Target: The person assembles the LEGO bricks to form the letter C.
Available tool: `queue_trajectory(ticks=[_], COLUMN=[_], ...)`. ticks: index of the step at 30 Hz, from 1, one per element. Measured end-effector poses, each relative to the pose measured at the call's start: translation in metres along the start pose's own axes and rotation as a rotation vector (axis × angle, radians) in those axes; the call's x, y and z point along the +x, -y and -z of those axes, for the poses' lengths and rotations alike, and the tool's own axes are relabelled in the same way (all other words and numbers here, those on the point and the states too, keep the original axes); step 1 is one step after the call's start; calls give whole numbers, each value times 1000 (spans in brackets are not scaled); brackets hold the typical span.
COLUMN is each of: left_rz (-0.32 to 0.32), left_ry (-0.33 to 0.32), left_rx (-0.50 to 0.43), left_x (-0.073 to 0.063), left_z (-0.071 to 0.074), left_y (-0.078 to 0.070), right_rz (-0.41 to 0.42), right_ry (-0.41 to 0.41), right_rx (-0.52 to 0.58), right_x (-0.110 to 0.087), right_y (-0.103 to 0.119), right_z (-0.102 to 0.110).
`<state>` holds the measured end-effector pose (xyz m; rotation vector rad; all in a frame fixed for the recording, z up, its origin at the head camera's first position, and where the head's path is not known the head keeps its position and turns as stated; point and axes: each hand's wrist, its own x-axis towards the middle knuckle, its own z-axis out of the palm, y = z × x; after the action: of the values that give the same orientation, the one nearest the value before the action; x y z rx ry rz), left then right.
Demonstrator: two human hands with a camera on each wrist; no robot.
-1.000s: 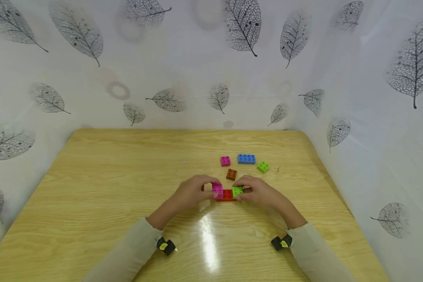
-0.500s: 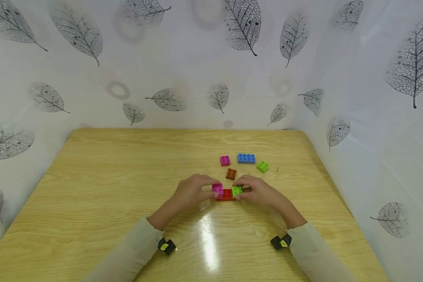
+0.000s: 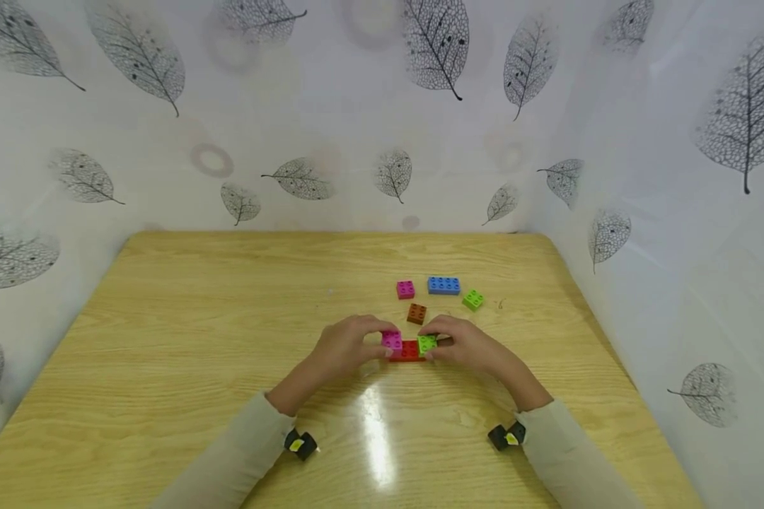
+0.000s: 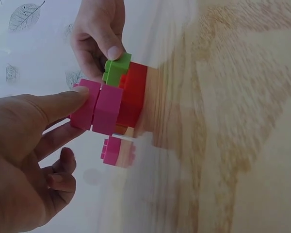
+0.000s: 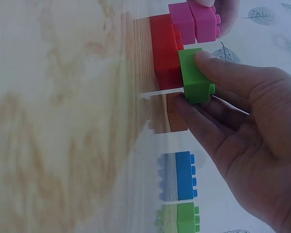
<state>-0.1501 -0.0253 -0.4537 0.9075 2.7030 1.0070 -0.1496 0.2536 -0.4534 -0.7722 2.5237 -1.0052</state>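
A red toy building brick [image 3: 409,350] lies on the wooden table, and both hands meet over it. My left hand [image 3: 350,345] pinches the upper of two stacked pink bricks [image 4: 89,104] between thumb and fingers. The lower pink brick [image 4: 107,109] sits on the red one's left end, a thin line parting it from the upper. With thumb and fingertips my right hand [image 3: 472,346] pinches a green brick [image 5: 194,75] at the red brick's right end. Red studs show between the pink and green bricks in the head view.
Behind the hands lie a brown brick [image 3: 417,314], a single pink brick [image 3: 405,290], a long blue brick [image 3: 443,285] and another green brick [image 3: 474,300]. Leaf-printed white sheeting [image 3: 344,127] rises behind the table [image 3: 197,311] and along its sides.
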Motion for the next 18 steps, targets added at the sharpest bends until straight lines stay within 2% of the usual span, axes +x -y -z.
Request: queue_trajectory(ticks=[5,10,14,18], left_rz=[25,67,127,157], left_ry=[63,117,106,72], left_rx=[-31,-110,-158,-161], left_x=[1,7,18,35], left_z=[4,9,13,14], left_y=[4,6,7,15], right_rz=[2,-10,-12,-11], right_ry=[1,5,4,5], right_rx=[3,9,18,23], right_x=[1,0,-1,0], right_y=[-1,-2,-2,0], right_z=[-1,-1,-1,-2])
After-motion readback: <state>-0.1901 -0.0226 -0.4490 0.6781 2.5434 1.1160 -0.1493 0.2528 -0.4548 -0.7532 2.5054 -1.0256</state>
